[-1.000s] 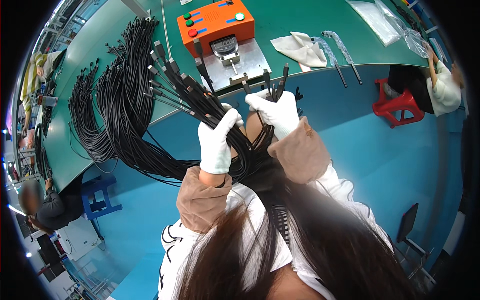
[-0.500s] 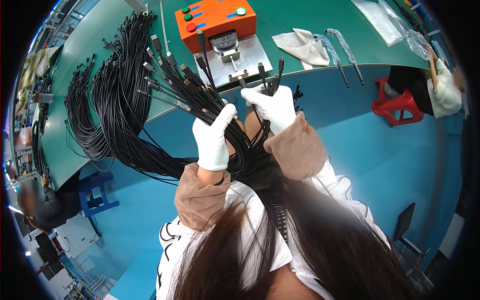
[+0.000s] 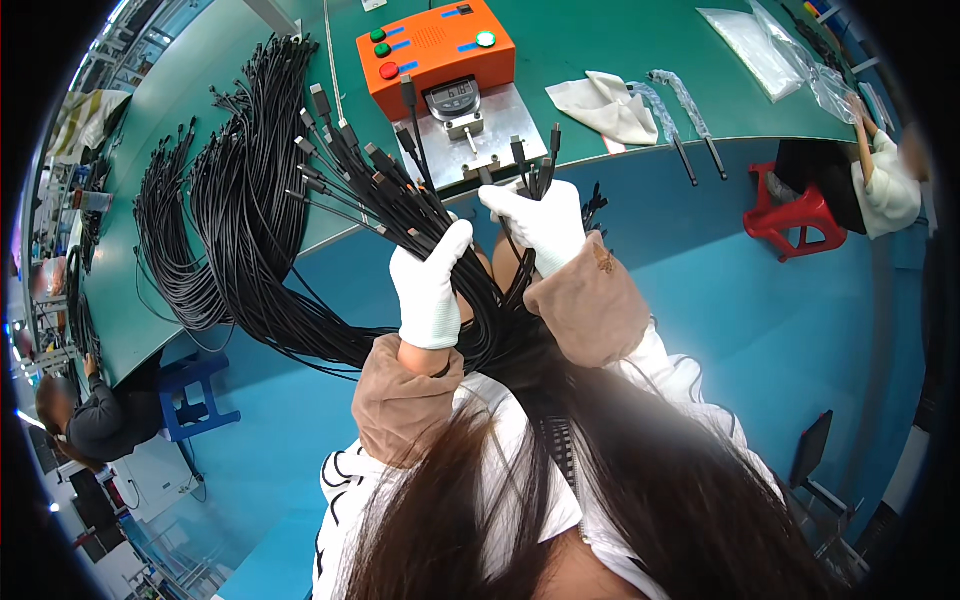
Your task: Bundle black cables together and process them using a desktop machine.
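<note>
My left hand [image 3: 428,288], in a white glove, is closed around a thick bundle of black cables [image 3: 375,185] whose connector ends fan out up and to the left. In my right hand [image 3: 548,228], also gloved, are a few black cables [image 3: 519,156] with their ends upright. Its thumb and finger pinch one cable's connector [image 3: 487,177] at the front edge of a metal test fixture [image 3: 510,122]. A small digital gauge [image 3: 453,97] is mounted on that fixture, before an orange control box [image 3: 432,52] with coloured buttons. The cables' lower lengths run down over my lap.
Large heaps of black cables [image 3: 240,200] lie on the green table [image 3: 560,40] at left, some hanging over its edge. A pale cloth [image 3: 608,108], two plastic-wrapped rods [image 3: 690,110] and clear bags [image 3: 755,50] lie at right. A red stool [image 3: 795,225] and blue stool [image 3: 195,395] stand nearby; people sit at both sides.
The box, fixture and table sit slightly lower in the picture. The gauge's display shows a different reading. Both hands keep their grips, with hardly any movement.
</note>
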{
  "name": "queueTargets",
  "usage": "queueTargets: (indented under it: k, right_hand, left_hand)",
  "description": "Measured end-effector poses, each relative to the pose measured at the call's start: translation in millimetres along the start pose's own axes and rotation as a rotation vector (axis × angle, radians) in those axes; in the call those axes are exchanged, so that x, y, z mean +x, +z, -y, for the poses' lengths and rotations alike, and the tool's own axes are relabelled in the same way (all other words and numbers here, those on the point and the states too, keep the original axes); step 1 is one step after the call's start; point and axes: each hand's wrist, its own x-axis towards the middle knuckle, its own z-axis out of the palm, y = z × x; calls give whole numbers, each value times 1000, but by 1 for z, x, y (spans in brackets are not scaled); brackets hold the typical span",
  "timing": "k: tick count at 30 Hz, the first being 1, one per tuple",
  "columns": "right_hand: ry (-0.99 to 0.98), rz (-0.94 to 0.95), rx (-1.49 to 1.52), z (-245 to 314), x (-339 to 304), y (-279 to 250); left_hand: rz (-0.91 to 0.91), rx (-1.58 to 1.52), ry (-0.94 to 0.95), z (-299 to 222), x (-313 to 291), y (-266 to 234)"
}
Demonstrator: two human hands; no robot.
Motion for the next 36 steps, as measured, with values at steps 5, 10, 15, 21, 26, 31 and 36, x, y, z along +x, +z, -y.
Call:
queueTargets:
  k: [5,10,15,21,26,31,36]
  right_hand:
    - [-36,-21,23,-2,1,1]
    - [-31,3,-3,1,-2,-1]
    - [-41,43,115,-19,-5,-9]
    - [-75,217,288,12,-27,6]
    - [-111,217,309,-2,-17,9]
    - [-101,60,183,-8,-16,-2]
    - [23,45,122,-11,-28,-22]
  left_hand:
    - [9,-6,-17,2,0,1]
    - [23,54,-33,0,-2,-3]
    - [81,66,-24,-1,-1,-6]
    - [183,121,14,-1,-3,-3]
    - [190,196,6,-3,-5,-1]
    - [103,37,48,-1,-14,5]
    - [86,21,-8,-1,-12,-1]
